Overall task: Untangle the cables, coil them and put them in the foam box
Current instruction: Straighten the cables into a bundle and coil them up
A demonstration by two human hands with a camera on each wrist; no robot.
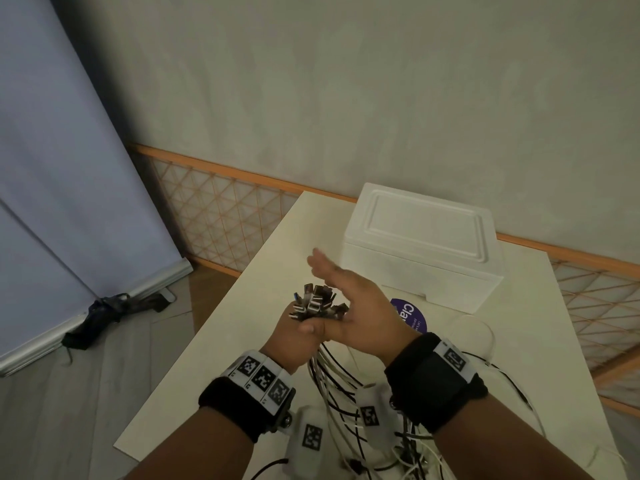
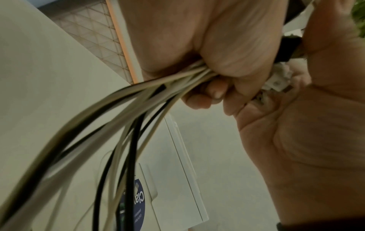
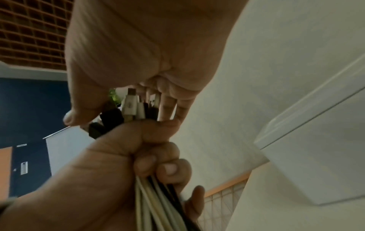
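Black and white cables (image 1: 341,386) hang below the fisted left hand (image 1: 294,336); flat, unclenched right hand (image 1: 360,306) levels plugs above the grip; coiling follows, closed white foam box (image 1: 420,244) beyond.

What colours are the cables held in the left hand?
The cables in the left hand are white and black, clearest in the left wrist view.

Smooth plastic-sheathed cables (image 1: 332,375), white and black, with glossy metal plugs (image 1: 313,301) above the left hand (image 1: 294,341); matt white foam box (image 1: 422,244) beyond; smooth matt table (image 1: 221,341) beneath.
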